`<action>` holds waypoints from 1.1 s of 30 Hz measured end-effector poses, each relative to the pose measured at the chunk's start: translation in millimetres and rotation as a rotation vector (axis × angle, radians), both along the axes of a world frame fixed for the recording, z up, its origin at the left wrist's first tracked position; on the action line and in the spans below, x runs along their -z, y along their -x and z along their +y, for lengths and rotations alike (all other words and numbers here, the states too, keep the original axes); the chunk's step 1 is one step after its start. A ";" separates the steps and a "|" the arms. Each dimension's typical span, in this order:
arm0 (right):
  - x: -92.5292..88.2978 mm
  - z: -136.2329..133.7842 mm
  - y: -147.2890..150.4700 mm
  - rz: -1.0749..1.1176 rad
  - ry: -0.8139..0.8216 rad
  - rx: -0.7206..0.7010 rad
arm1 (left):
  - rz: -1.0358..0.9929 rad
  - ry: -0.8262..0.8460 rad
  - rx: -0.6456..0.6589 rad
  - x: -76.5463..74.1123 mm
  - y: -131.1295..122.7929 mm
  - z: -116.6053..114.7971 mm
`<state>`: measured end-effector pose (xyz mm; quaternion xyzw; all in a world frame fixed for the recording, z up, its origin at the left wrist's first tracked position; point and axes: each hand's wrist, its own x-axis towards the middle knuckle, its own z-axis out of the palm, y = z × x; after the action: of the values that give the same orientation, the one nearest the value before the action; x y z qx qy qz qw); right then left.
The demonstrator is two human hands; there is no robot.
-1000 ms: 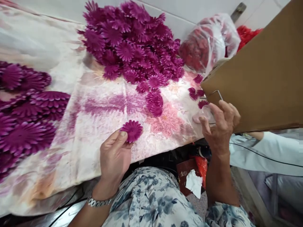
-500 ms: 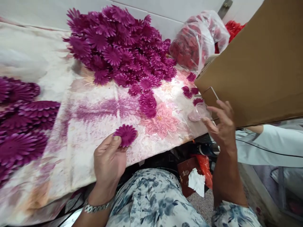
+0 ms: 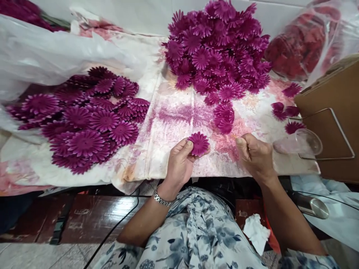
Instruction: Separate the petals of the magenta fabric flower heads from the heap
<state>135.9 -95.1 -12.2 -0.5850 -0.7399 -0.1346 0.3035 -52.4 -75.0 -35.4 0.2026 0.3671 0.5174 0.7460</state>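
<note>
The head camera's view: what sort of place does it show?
Probably a workroom for artificial flowers: a big heap of purple flower pieces, a flatter pile of them at left, and one piece in the left hand.

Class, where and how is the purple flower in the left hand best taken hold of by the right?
Pinch the purple flower by its upper-right petals, coming from the right, I'd judge. It is thin, its face toward the camera; the left hand has its thumb on the left edge and a finger behind the lower right, leaving these free.
</note>
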 end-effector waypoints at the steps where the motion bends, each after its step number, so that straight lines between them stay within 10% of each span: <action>1: 2.3 3.2 4.1 -0.007 0.010 -0.027 | -0.003 -0.002 0.003 -0.7 -0.1 -0.1; 14: -1.8 14.5 40.8 0.287 0.219 -0.365 | 0.023 -0.041 -0.010 -4.4 -5.5 -2.0; 33: 2.7 16.9 47.8 0.447 0.272 -0.334 | 0.015 -0.043 -0.007 -1.4 -3.8 -7.2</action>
<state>88.1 -78.3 -14.8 -0.5058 -0.7520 0.1493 0.3954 -48.6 -82.2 -34.0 0.2212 0.3624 0.5262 0.7368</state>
